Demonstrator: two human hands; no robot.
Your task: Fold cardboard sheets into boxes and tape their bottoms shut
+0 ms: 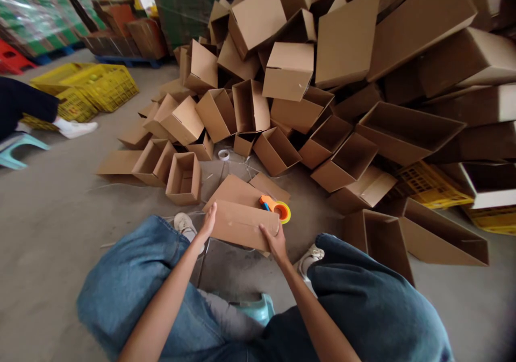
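A flat cardboard box [242, 223] lies between my knees, held at both ends. My left hand [208, 223] presses its left edge with the fingers flat and together. My right hand [274, 239] grips the near right corner, fingers curled over the edge. An orange and yellow tape dispenser [277, 208] rests on the floor just behind the box's right end. More flat cardboard [237, 189] lies under and behind the box.
A big heap of open cardboard boxes [322, 82] fills the back and right. A small open box [184, 179] stands front left, a tape roll [223, 154] behind it. Yellow crates [97, 85] and another person's leg and shoe [74, 128] are at left.
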